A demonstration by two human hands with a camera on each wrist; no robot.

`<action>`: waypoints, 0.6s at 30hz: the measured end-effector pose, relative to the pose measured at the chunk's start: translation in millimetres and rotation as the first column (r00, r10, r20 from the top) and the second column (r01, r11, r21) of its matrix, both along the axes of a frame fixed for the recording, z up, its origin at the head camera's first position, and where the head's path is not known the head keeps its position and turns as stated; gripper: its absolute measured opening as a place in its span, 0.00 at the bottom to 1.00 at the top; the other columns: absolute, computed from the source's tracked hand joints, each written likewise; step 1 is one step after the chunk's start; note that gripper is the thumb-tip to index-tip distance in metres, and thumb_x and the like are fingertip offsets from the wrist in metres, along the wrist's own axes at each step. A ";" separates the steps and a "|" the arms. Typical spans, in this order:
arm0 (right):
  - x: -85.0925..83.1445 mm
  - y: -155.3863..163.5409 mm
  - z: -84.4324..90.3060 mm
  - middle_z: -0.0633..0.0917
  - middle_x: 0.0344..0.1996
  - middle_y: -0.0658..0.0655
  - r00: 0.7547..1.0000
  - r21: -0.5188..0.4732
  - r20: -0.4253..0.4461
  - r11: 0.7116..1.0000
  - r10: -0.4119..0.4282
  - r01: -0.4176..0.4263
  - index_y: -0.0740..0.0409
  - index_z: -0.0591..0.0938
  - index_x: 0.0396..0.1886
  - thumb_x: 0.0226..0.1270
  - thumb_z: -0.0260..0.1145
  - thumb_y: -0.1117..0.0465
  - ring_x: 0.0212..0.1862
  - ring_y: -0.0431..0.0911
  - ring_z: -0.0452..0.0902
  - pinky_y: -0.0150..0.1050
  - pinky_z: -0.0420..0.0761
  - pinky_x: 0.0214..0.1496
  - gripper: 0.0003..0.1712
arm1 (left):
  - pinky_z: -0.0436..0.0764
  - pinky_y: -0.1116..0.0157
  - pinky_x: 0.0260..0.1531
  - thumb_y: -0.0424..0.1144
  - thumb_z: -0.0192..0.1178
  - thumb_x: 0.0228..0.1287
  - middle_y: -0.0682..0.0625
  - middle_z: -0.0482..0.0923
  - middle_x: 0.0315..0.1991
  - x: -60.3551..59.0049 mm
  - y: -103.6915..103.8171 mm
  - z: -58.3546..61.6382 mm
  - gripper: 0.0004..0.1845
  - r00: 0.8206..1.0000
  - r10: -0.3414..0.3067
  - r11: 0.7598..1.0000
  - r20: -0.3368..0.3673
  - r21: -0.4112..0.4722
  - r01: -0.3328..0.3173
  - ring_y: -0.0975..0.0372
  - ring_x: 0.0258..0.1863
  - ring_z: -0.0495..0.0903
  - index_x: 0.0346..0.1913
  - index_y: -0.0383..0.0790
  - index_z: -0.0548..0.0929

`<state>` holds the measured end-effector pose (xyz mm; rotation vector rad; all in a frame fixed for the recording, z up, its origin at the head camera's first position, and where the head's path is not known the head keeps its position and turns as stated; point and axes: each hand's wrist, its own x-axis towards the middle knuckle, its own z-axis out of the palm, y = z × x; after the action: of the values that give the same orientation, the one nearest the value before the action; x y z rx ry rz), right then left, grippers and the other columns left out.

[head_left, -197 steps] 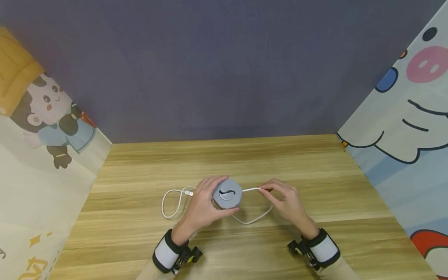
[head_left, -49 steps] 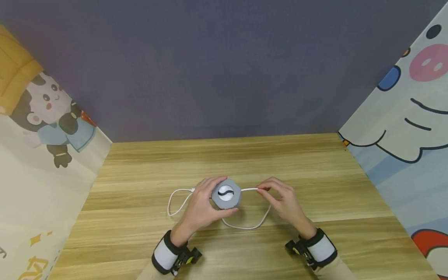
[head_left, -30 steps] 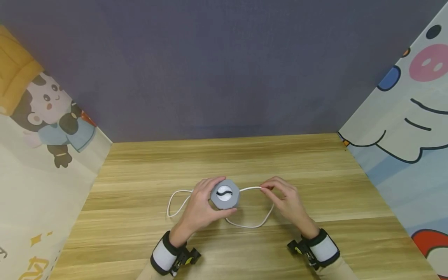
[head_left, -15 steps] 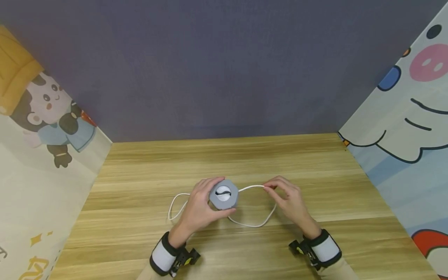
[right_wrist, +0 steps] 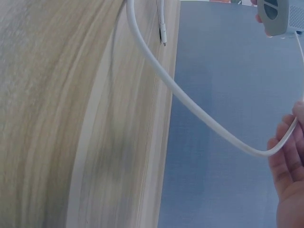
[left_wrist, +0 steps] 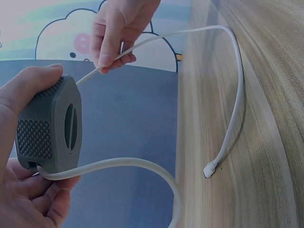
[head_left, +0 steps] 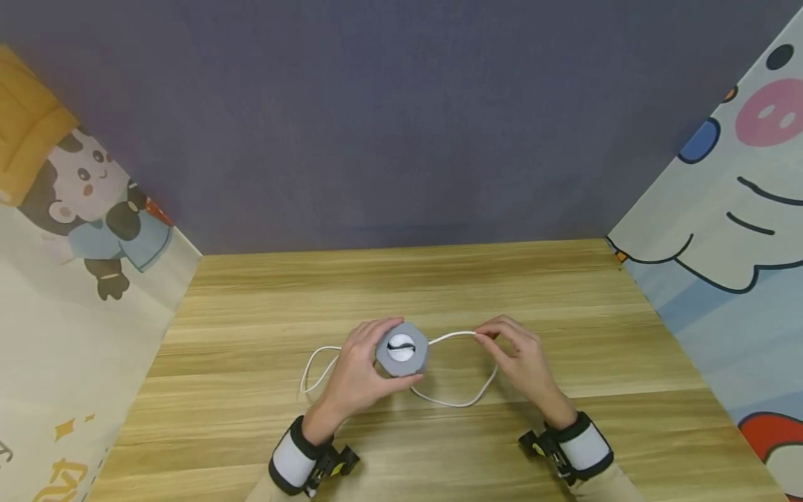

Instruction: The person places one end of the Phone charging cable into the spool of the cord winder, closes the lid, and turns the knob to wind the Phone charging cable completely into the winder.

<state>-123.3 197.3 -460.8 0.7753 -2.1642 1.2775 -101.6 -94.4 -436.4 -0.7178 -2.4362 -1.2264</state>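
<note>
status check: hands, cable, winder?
Left hand grips grey winder, held above the table. Right hand pinches white cable just right of winder. Slack loops on the table both sides; one cable end lies free. Nothing in the way.

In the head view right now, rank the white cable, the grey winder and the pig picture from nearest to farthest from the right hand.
1. white cable: pinched in the right hand.
2. grey winder: to its left, gripped by the left hand.
3. pig picture: far right wall.

Grey winder (head_left: 402, 348) w/ dotted sides, white cable (head_left: 452, 403), light woodgrain table (head_left: 439, 279).
</note>
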 end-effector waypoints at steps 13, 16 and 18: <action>-1.0 -1.3 0.0 0.88 0.31 0.54 0.997 0.011 -0.017 0.997 -0.077 0.077 0.62 0.88 0.37 0.53 0.74 0.81 0.35 0.41 0.82 0.21 0.80 0.45 0.15 | 0.78 0.46 0.59 0.49 0.85 0.38 0.47 0.84 0.58 1.4 2.2 -1.2 0.46 0.998 0.007 1.000 0.057 -0.001 -0.007 0.55 0.57 0.81 0.65 0.38 0.80; -0.1 -0.9 0.7 0.88 0.32 0.54 0.996 0.014 0.011 0.996 -0.089 0.089 0.62 0.88 0.37 0.55 0.74 0.80 0.36 0.40 0.82 0.21 0.79 0.45 0.14 | 0.78 0.47 0.59 0.49 0.85 0.38 0.47 0.84 0.58 1.4 2.1 -1.6 0.46 0.998 0.008 1.000 0.057 -0.006 -0.008 0.55 0.57 0.81 0.65 0.39 0.80; 0.2 -0.8 0.6 0.88 0.32 0.54 0.995 0.017 0.019 0.995 -0.095 0.095 0.62 0.88 0.37 0.56 0.74 0.80 0.36 0.40 0.82 0.21 0.79 0.45 0.13 | 0.78 0.47 0.59 0.49 0.85 0.38 0.47 0.84 0.58 1.5 2.2 -1.5 0.46 0.998 0.006 1.000 0.056 -0.002 -0.006 0.55 0.57 0.81 0.65 0.39 0.80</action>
<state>-123.2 196.5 -460.2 0.6606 -2.2023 1.2263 -100.0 -92.2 -437.9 -0.6848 -2.4832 -1.2579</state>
